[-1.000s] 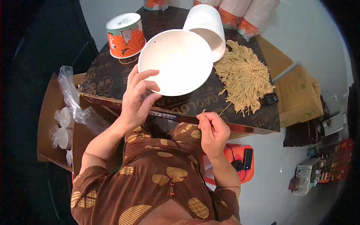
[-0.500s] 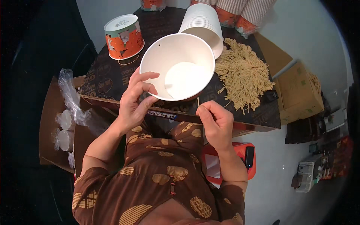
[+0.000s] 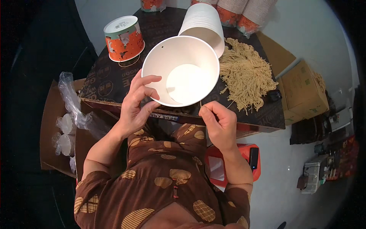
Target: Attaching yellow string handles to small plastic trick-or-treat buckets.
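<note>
A white paper bucket [image 3: 187,82] is tilted with its open mouth towards me, and a small dark hole shows in its far wall. My left hand [image 3: 138,97] grips its left rim, fingers inside and thumb outside. Just below the bucket's lower right rim, my right hand [image 3: 220,121] pinches a thin beige cord [image 3: 201,103] between thumb and forefinger. The cord's upper end meets the bucket's outer side; whether it passes through the wall is hidden. A heap of beige cords [image 3: 248,78] lies on the table to the right.
An orange patterned bucket [image 3: 124,42] with a cord handle stands upside down on the dark table [image 3: 106,78]. Nested white buckets [image 3: 204,21] lie behind mine, with wrapped stacks beyond. Cardboard boxes stand left [image 3: 51,126] and right [image 3: 303,93]; a red stool [image 3: 244,150] holds a phone.
The bucket has come slightly lower and its mouth faces me a little more. Less of the cord shows above my right fingertips. Both hands keep their grips.
</note>
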